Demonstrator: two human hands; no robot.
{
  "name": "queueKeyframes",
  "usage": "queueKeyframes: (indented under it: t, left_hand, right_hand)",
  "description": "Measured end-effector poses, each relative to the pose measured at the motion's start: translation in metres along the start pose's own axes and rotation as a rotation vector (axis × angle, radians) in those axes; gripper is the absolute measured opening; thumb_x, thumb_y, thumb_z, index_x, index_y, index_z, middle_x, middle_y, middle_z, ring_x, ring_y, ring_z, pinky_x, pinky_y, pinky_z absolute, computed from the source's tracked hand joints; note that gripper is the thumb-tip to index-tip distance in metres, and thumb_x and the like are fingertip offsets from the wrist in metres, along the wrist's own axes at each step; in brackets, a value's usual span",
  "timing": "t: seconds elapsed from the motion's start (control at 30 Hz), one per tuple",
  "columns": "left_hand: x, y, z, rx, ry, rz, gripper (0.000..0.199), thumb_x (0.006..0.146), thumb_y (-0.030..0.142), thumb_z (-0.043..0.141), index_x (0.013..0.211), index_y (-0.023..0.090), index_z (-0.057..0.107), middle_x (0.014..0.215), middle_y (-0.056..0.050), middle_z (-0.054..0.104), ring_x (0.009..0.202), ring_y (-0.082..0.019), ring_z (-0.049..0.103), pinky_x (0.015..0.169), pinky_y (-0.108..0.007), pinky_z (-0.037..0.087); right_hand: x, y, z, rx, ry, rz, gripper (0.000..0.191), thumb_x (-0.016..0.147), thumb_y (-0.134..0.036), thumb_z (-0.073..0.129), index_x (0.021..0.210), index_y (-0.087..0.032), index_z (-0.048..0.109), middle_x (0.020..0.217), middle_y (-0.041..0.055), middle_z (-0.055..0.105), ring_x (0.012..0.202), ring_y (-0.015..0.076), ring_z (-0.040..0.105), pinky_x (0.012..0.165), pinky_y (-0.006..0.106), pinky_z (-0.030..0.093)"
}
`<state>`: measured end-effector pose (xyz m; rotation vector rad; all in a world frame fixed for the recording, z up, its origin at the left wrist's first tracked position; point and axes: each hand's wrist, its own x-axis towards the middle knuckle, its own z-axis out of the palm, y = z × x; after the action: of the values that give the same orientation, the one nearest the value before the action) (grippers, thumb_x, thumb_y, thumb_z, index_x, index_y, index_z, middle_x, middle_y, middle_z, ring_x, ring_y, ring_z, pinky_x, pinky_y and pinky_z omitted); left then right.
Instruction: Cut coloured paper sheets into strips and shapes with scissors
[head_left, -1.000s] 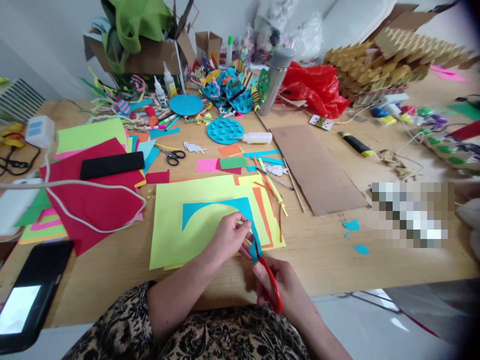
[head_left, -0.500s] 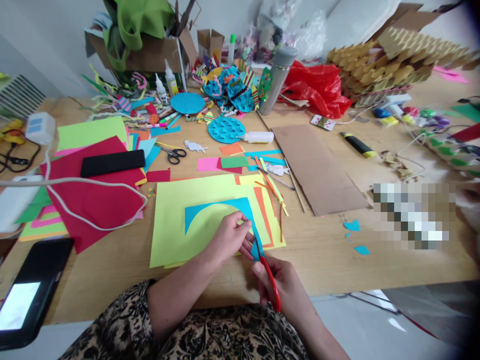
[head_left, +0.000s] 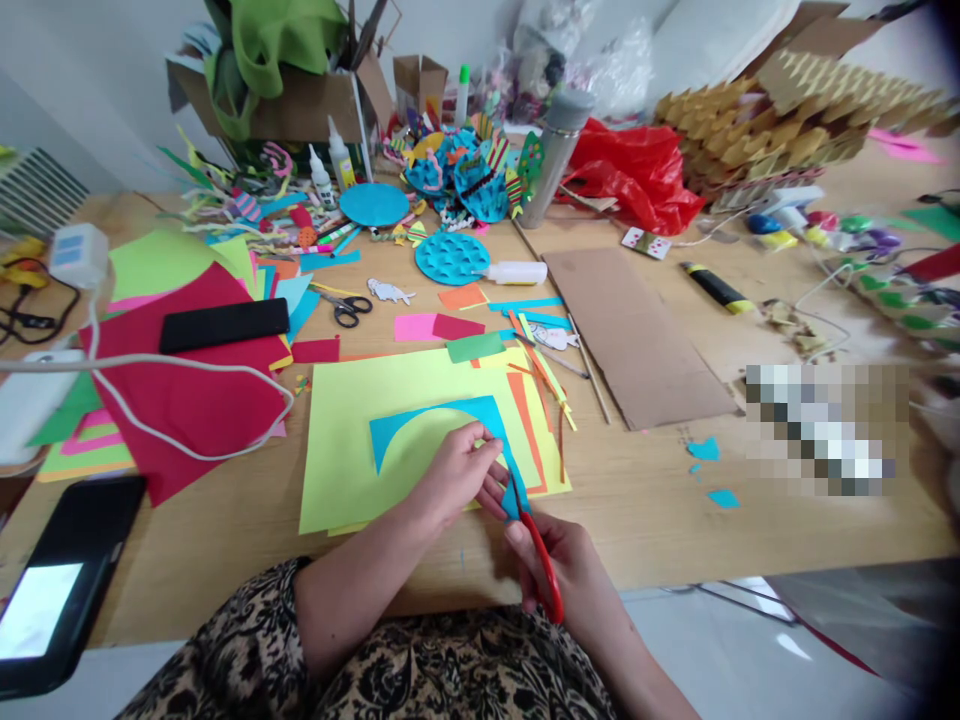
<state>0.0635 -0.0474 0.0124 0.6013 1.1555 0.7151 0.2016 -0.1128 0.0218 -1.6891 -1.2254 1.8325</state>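
My left hand (head_left: pixel 463 468) pinches a blue sheet of paper (head_left: pixel 480 407) near its right edge. That sheet has a large curved cut-out along its inner side, and its left end tapers to a point. In my right hand (head_left: pixel 570 562) is a pair of scissors with red handles (head_left: pixel 553 590). Their blades lie against the lower right end of the blue paper, just below my left fingers. Beneath the blue paper is a light yellow-green sheet (head_left: pixel 337 450), with an orange piece (head_left: pixel 527 430) at its right side.
Black-handled scissors (head_left: pixel 349 310) and a green paper strip (head_left: pixel 476 347) lie beyond the sheets. Brown cardboard (head_left: pixel 637 340) is to the right, near blue scraps (head_left: pixel 724 498). A phone (head_left: pixel 90 540) and a white cable (head_left: pixel 187 362) are on the left. A grey flask (head_left: pixel 555 150) stands behind.
The green strip has shifted toward me, exposing more of a red piece beside the pink one. Sheets at the far left have curled up. Both hands and the scissors stay nearly in place.
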Motion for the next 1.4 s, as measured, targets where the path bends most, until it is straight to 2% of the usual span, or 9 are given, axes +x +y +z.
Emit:
queueKeyframes:
  t: [0.23, 0.87, 1.17, 1.4]
  left_hand:
    - [0.0007, -0.0011, 0.0003, 0.013, -0.002, 0.008, 0.021, 0.078, 0.038, 0.052, 0.082, 0.019, 0.044, 0.056, 0.002, 0.054, 0.038, -0.014, 0.056, 0.034, -0.026, 0.046]
    - [-0.0017, 0.0012, 0.0020, 0.020, -0.029, 0.034, 0.017, 0.081, 0.034, 0.047, 0.080, 0.019, 0.040, 0.055, 0.003, 0.052, 0.039, -0.015, 0.058, 0.034, -0.025, 0.046]
    - [-0.0015, -0.0029, 0.0026, 0.050, -0.026, 0.035, 0.016, 0.082, 0.034, 0.047, 0.080, 0.019, 0.041, 0.054, 0.002, 0.054, 0.040, -0.015, 0.057, 0.033, -0.024, 0.045]
    - [-0.0012, -0.0037, 0.0020, 0.041, -0.026, 0.045, 0.017, 0.082, 0.034, 0.048, 0.080, 0.019, 0.041, 0.055, 0.002, 0.055, 0.039, -0.015, 0.057, 0.033, -0.024, 0.044]
  right_hand:
    - [-0.0010, -0.0021, -0.0002, 0.018, 0.004, 0.018, 0.045, 0.071, -0.060, 0.061, 0.059, -0.019, 0.045, 0.037, -0.0040, 0.048, 0.030, 0.0100, 0.044, 0.032, 0.019, 0.029]
    - [-0.0004, -0.0024, -0.0006, 0.006, 0.023, 0.055, 0.046, 0.070, -0.059, 0.062, 0.059, -0.018, 0.044, 0.036, -0.0046, 0.047, 0.029, 0.0094, 0.043, 0.032, 0.019, 0.028]
    - [0.0017, -0.0001, -0.0043, -0.028, -0.007, 0.022, 0.043, 0.074, -0.056, 0.061, 0.062, -0.018, 0.046, 0.039, -0.0041, 0.050, 0.031, 0.0102, 0.047, 0.033, 0.018, 0.030]
    - [0.0014, -0.0015, -0.0022, -0.026, 0.000, 0.007, 0.046, 0.074, -0.059, 0.058, 0.059, -0.019, 0.043, 0.038, -0.0035, 0.049, 0.031, 0.0100, 0.046, 0.033, 0.019, 0.029]
